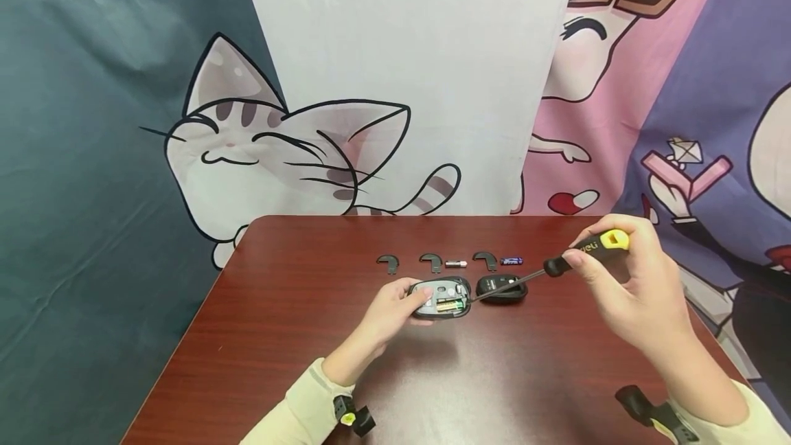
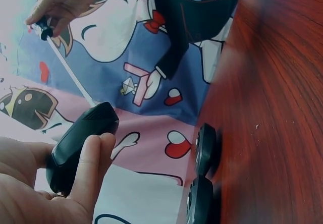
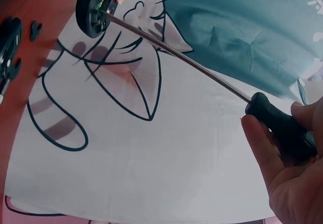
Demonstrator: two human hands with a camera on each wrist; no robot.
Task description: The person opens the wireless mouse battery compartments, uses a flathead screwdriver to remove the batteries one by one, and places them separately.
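Note:
My left hand [image 1: 395, 304] grips a black computer mouse [image 1: 441, 287] with its grey underside turned up, thumb on the underside. In the mouse's open bay lies a green-and-gold battery [image 1: 450, 305]. My right hand [image 1: 643, 280] holds a screwdriver [image 1: 593, 246] by its black and yellow handle. The long metal shaft [image 3: 176, 57] slants down to the mouse, its tip right at the end of the battery bay. In the left wrist view the held mouse [image 2: 83, 143] is seen from its dark outer side, between thumb and fingers, raised above the table.
Behind the held mouse, another black mouse [image 1: 502, 289] lies on the brown table [image 1: 278, 335]; the left wrist view shows two mice there. Farther back are black battery covers [image 1: 388, 263], a white battery [image 1: 456, 264] and a blue battery [image 1: 511, 261]. A cartoon-printed cloth [image 1: 395, 33] hangs behind.

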